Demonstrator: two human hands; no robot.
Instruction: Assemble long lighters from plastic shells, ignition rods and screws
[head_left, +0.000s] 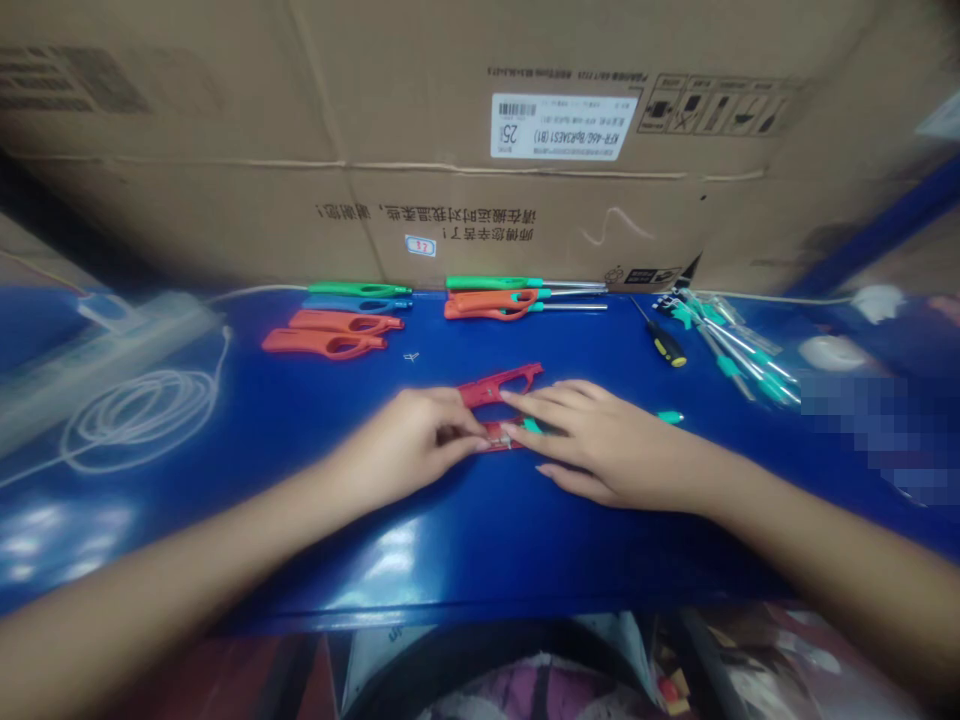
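Observation:
Both my hands meet at the middle of a blue table (480,520). My left hand (416,440) is closed, pinching the end of a red plastic lighter shell (499,434) that lies flat. My right hand (600,440) lies over the same piece with fingers stretched, fingertips pressing on it; a teal part (670,417) sticks out behind the hand. A second red shell half (501,384) lies just beyond the fingers. What sits under my right palm is hidden.
Orange, green and blue lighter shells (337,320) lie at back left, assembled long lighters (517,297) at back centre. A black-and-yellow screwdriver (660,335) and teal-tipped metal tubes (731,345) lie at right. A coiled white cable (135,410) is left. A cardboard box (480,140) walls the back.

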